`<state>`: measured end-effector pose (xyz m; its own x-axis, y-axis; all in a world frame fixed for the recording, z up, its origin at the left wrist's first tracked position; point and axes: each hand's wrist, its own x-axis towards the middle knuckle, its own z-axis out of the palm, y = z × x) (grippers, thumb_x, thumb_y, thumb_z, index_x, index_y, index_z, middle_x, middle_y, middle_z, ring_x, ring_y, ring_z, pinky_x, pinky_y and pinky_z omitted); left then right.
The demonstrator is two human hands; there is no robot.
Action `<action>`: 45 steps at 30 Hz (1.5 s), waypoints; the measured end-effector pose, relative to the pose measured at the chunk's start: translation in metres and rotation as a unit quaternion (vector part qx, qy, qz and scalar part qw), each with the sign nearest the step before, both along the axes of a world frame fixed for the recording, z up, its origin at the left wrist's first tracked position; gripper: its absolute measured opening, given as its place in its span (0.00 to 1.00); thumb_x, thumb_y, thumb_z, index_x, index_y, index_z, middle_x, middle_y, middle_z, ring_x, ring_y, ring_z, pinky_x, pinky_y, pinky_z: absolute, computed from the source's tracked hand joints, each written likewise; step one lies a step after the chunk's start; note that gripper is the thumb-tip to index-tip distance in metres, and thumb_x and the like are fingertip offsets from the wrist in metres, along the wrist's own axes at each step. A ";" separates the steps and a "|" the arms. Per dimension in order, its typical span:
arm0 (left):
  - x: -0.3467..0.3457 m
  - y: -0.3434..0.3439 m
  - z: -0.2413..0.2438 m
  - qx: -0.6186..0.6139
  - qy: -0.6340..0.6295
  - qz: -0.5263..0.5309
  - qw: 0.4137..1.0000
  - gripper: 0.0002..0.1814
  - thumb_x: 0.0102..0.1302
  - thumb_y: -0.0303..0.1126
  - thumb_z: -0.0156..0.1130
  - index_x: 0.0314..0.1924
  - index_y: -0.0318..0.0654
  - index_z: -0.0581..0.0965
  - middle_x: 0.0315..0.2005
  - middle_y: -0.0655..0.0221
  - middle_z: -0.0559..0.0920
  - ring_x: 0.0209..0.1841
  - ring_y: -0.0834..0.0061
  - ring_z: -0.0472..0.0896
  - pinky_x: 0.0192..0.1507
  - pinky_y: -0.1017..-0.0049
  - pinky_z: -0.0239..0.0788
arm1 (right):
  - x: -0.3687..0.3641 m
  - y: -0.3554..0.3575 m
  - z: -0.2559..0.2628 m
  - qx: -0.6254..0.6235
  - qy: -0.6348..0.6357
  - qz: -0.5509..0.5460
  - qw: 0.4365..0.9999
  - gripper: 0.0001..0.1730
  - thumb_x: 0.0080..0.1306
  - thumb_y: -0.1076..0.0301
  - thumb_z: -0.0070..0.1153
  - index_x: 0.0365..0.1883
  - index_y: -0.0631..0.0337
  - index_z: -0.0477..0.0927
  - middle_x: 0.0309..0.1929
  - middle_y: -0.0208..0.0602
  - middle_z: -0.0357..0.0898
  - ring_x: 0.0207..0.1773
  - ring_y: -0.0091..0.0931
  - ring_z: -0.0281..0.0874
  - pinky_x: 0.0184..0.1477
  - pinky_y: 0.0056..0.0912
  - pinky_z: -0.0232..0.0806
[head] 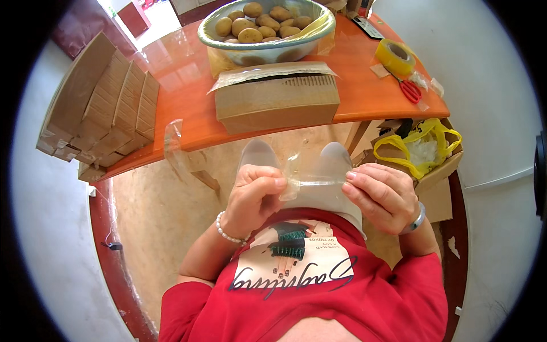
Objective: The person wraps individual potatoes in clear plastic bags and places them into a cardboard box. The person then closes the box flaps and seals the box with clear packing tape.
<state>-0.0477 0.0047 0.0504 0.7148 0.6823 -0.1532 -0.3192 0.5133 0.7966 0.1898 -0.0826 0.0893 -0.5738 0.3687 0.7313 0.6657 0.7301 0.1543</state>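
A strip of clear adhesive tape (pixel 318 183) is stretched between my two hands, above my lap. My left hand (pixel 258 190) pinches its crumpled, folded end between thumb and fingers. The other end is held at the fingertips of my right hand (pixel 380 196). Beyond them, at the table's front edge, a cardboard box (pixel 277 100) has clear film along its raised top edge and a dark gap under it. Behind the box stands a large basin (pixel 273 53) holding several potatoes (pixel 250 35). Another piece of clear tape (pixel 173 141) hangs off the table edge to the left.
Stacked cardboard boxes (pixel 115 107) stand on the left of the orange table (pixel 363 89). On its right lie a roll of yellowish tape (pixel 395 57), red-handled scissors (pixel 410 91) and tape scraps. Below, an open carton (pixel 440 164) holds a yellow plastic bag (pixel 423 147). A table leg (pixel 206 179) stands left of my knees.
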 end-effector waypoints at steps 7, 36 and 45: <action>-0.004 -0.001 -0.007 -0.005 -0.061 -0.058 0.996 0.13 0.57 0.27 0.54 0.16 0.29 0.70 0.21 0.62 0.74 0.22 0.76 0.69 0.24 0.78 0.60 | 0.004 -0.003 0.005 -0.055 0.077 0.027 0.995 0.14 0.50 0.79 0.62 0.37 0.68 0.83 0.39 0.44 0.79 0.34 0.30 0.82 0.31 0.27 0.77; -0.012 0.003 -0.030 0.319 0.016 -0.016 0.948 0.07 0.58 0.17 0.54 0.24 0.29 0.78 0.34 0.60 0.82 0.36 0.73 0.79 0.38 0.77 0.70 | -0.029 0.019 -0.024 -0.459 0.636 0.033 0.619 0.06 0.63 0.73 0.60 0.31 0.68 0.83 0.26 0.32 0.81 0.28 0.17 0.76 0.31 0.18 0.70; -0.008 -0.009 -0.002 0.692 0.135 0.286 0.649 0.20 0.45 0.30 0.77 0.37 0.40 0.76 0.27 0.68 0.76 0.26 0.76 0.75 0.26 0.79 0.69 | -0.032 0.024 -0.020 -0.434 0.638 -0.011 0.636 0.06 0.64 0.74 0.57 0.29 0.69 0.79 0.26 0.37 0.81 0.27 0.22 0.78 0.31 0.22 0.71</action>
<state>-0.0553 -0.0041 0.0482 0.3589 0.4415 0.8224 0.1059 -0.8946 0.4341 0.1581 -0.0583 0.0694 0.2959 0.9486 0.1123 -0.1434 0.1603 -0.9766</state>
